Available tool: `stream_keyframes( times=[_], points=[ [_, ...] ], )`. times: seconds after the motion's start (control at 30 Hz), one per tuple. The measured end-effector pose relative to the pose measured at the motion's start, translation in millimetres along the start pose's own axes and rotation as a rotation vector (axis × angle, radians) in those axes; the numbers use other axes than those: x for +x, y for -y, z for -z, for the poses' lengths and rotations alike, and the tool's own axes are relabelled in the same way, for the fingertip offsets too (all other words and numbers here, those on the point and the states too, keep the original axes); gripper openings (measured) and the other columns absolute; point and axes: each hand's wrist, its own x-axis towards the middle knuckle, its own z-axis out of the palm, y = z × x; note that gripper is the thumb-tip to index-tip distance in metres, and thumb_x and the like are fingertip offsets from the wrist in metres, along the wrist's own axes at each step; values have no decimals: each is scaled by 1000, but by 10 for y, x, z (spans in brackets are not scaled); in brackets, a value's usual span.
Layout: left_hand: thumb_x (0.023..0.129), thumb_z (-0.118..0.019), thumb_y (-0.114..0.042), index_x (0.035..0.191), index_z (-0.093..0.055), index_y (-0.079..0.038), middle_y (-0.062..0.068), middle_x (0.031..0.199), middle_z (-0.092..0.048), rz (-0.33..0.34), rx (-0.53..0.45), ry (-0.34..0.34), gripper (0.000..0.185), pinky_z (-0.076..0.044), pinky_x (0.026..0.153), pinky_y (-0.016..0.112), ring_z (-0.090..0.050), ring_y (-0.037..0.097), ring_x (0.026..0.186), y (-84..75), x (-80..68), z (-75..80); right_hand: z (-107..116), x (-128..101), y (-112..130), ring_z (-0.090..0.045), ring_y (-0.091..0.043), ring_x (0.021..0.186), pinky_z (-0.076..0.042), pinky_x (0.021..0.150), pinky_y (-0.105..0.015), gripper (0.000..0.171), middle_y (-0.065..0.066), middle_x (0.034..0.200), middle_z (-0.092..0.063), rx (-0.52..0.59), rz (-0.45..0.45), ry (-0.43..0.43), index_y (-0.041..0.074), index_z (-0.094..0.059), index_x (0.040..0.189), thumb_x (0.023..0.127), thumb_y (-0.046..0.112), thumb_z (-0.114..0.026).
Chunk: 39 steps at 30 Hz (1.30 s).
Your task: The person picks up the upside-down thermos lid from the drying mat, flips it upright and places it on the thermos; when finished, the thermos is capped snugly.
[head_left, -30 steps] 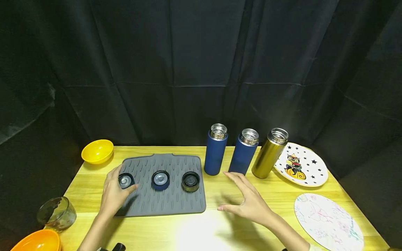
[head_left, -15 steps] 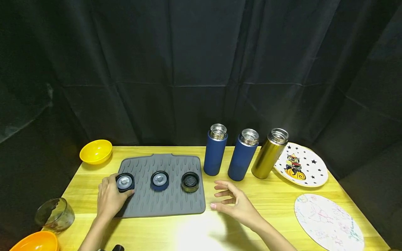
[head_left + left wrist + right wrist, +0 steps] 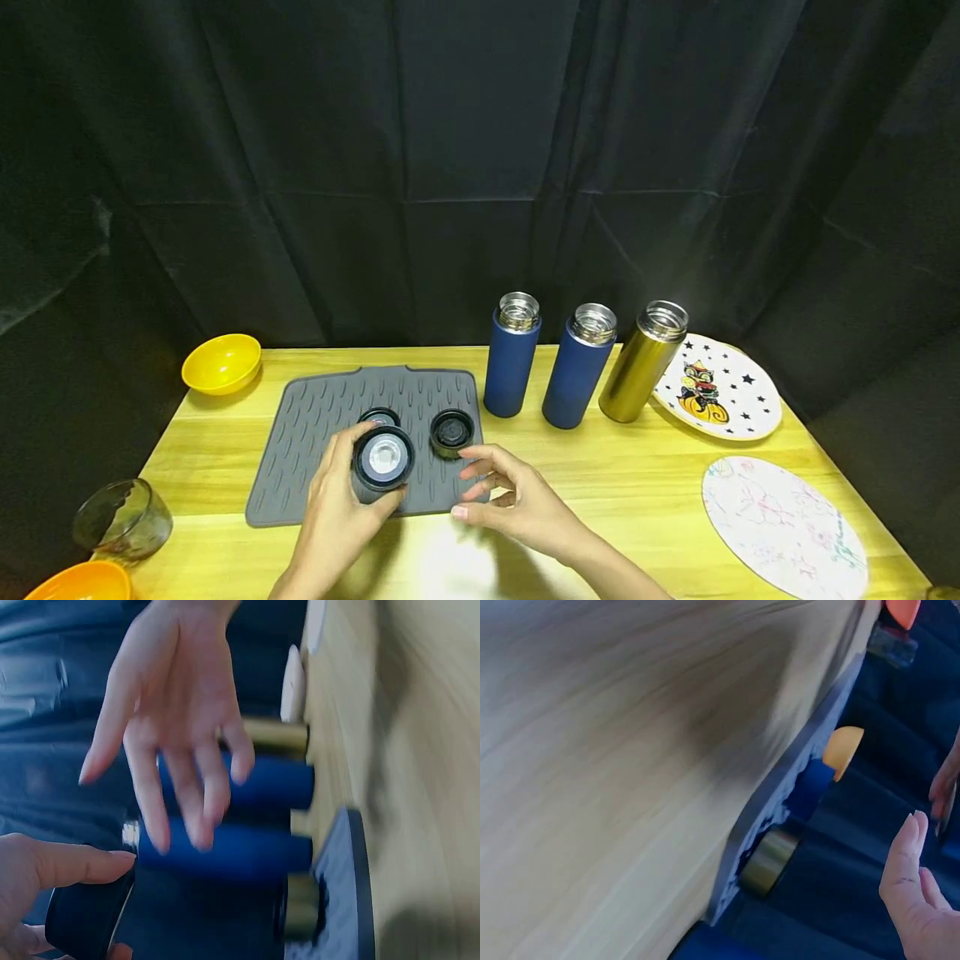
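Note:
My left hand (image 3: 358, 485) grips a dark blue lid (image 3: 383, 457) with a silver inner disc and holds it just above the front of the grey ribbed mat (image 3: 307, 425). The same lid (image 3: 85, 921) shows under my thumb in the left wrist view. Just right of it, my right hand (image 3: 489, 487) hovers with fingers spread and holds nothing. Behind the held lid, a second blue lid (image 3: 377, 415) lies on the mat, partly hidden. A gold-sided lid (image 3: 452, 433) lies at the mat's right. Two blue flasks (image 3: 512, 358) (image 3: 579, 368) and a gold flask (image 3: 642, 365) stand uncapped behind.
A yellow bowl (image 3: 221, 363) sits at the back left. At the front left are a glass bowl (image 3: 122, 521) and an orange bowl (image 3: 78, 583). At the right lie a starred plate (image 3: 720, 390) and a pale patterned plate (image 3: 783, 529). Black curtain hangs behind the wooden table (image 3: 645, 475).
My left hand closed on the leftmost lid, lifted it off the mat and carried it right toward the middle. My right hand moved left toward it.

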Motion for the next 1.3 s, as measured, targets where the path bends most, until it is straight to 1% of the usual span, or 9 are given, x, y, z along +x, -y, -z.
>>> stream_keyframes(
  times=[0.27,0.5,0.67,0.8,0.87,0.97,1.1,1.17,1.3],
  points=[
    [54,-94,0,128,-55,-13,-4,120,-61,-187,-71,26,85,-52,90,40,-62,16,109,-262,-204,-229,-127,-22,84,-66,-13,97,-58,81,-31,50,-16,117,-64,215,-14,23,-6,-48,136,96,19,-64],
    [50,-95,2,128,-56,-10,-2,124,-57,-314,-54,33,89,-54,91,33,-61,16,109,-296,-297,-353,-179,-52,80,-69,-10,88,-59,74,-28,41,-1,102,-70,317,-62,28,-9,-57,126,96,17,-65],
    [55,-96,-9,131,-54,-13,-1,127,-56,-287,-44,87,87,-54,91,36,-60,16,113,-305,-319,-344,-189,-83,78,-70,-12,88,-59,75,-30,37,-5,103,-71,310,-46,-5,-8,-59,124,95,16,-66],
    [69,-91,-30,138,-50,-23,-4,133,-54,-18,-217,248,80,-52,94,37,-57,18,116,-335,-274,-244,-209,-134,56,-69,-9,89,-58,74,-26,31,-8,104,-73,2,199,-138,4,-64,120,92,17,-71],
    [77,-85,-32,141,-49,-24,-3,137,-54,125,-341,320,74,-51,97,35,-57,20,119,-346,-235,-187,-208,-153,44,-68,-10,88,-57,74,-23,29,-7,103,-73,-262,427,-240,7,-65,118,93,20,-71],
    [85,-78,-26,142,-49,-17,6,139,-57,216,-495,439,66,-47,103,42,-57,27,123,-343,-182,-137,-188,-134,57,-70,-19,89,-58,77,-24,25,-13,104,-71,-658,857,-373,1,-65,113,96,19,-65],
    [82,-81,-24,142,-48,-22,0,138,-59,244,-588,559,69,-41,108,50,-54,25,128,-355,-163,-143,-150,-83,149,-72,-32,91,-59,80,-30,21,-23,102,-68,-1001,1321,-481,-6,-66,99,100,12,-54],
    [79,-83,-22,141,-49,-26,-3,135,-60,210,-605,560,71,-42,108,44,-55,21,127,-364,-178,-166,-145,-84,197,-72,-33,91,-59,79,-30,20,-25,101,-69,-1067,1411,-493,-4,-67,94,101,8,-53],
    [75,-86,-18,136,-53,-26,-3,127,-64,111,-587,496,70,-48,98,26,-60,14,114,-379,-215,-209,-140,-104,204,-72,-33,92,-59,78,-30,18,-24,101,-70,-1094,1430,-486,-1,-67,92,101,5,-53]
  ],
)
